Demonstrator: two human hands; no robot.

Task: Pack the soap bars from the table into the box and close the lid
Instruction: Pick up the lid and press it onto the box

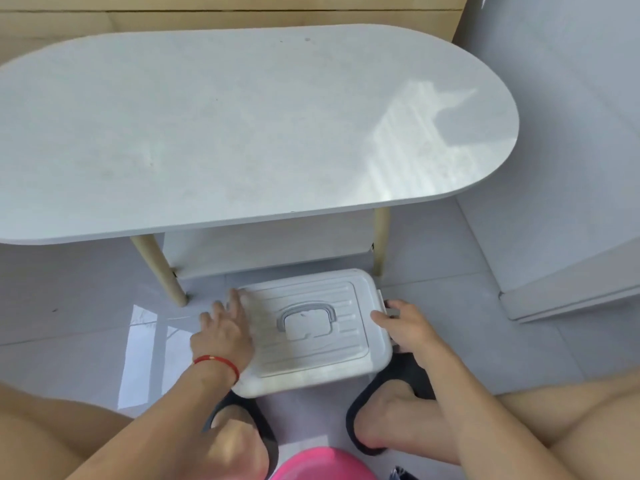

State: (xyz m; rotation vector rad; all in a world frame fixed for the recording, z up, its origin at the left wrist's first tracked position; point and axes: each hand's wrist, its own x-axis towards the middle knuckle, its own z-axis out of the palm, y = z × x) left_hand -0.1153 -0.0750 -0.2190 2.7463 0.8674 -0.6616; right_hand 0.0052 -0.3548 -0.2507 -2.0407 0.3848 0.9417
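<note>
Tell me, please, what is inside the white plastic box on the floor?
Nothing inside shows: a ribbed white lid with a grey handle covers it fully, hiding whatever it holds.

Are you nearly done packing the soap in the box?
Nearly. No soap shows on the table, and the lid is already on. The left hand presses its left edge; the right hand grips its right edge at the latch. Left: clipping it shut, I think.
</note>
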